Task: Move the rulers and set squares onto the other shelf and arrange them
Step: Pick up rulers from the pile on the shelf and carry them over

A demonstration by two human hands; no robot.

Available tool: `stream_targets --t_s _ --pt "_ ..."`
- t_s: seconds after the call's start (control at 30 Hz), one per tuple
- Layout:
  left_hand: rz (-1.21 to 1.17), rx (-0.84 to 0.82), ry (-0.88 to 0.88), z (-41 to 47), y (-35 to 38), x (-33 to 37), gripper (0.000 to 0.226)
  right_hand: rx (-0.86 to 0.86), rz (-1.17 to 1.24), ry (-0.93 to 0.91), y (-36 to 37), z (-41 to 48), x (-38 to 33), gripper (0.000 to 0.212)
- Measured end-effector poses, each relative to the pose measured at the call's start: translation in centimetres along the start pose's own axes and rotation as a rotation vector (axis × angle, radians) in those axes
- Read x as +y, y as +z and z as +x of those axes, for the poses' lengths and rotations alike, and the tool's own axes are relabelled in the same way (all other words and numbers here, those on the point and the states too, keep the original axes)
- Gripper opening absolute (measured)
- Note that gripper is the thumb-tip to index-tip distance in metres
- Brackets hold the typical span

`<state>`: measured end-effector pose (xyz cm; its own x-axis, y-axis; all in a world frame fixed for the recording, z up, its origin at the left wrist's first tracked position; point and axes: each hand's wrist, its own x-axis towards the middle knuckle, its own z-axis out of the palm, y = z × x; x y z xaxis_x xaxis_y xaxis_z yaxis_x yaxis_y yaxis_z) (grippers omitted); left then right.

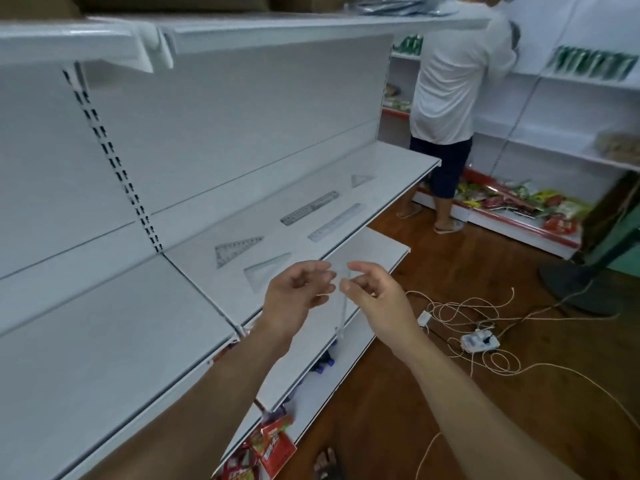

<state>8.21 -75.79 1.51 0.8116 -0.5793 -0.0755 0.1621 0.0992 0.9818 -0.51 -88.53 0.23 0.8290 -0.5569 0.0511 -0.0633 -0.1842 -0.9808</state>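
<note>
We are mid-transfer, with one clear piece (342, 313) in the air in front of the shelving, at the front edge of the right-hand shelf (398, 168). It is see-through and seen nearly edge-on, so we cannot tell whether it is a ruler or a set square. Our right hand (375, 294) has its thumb and curled fingers closed on the piece's upper end. Our left hand (298, 292) sits just beside it with fingers loosely bent, and we cannot tell whether they touch the plastic. Five pieces lie flat on the right-hand shelf, apart from each other: a marked set square (239, 249), a clear set square (266, 268) near it, a grey ruler (310, 207), a clear ruler (337, 221) alongside that, and a small set square (362, 180) farthest off. The left-hand shelf (104, 323) holds none of them. We judge the next move to be laying the held piece down flat, square to the shelf front and with its own kind. Such thin, slick plastic wants a careful release.
</note>
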Motion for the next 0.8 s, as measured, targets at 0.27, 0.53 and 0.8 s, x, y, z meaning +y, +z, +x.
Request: stream_targets --t_s 0.27,0.53,0.8 --pt "-0.207 0.04 -0.025 12.0 3.5 1.0 0.014 -0.055 -0.08 -0.001 -4.1 11.3 -0.3 0.013" --pt "-0.038 0.031 -0.005 17.9 3.5 2.0 0.026 -0.173 -0.094 -0.037 -5.2 19.4 0.3 0.018" --pt "0.031 0.425 0.05 18.4 0.1 0.9 0.016 -0.451 -0.155 -0.162 -0.6 24.5 1.4 0.014"
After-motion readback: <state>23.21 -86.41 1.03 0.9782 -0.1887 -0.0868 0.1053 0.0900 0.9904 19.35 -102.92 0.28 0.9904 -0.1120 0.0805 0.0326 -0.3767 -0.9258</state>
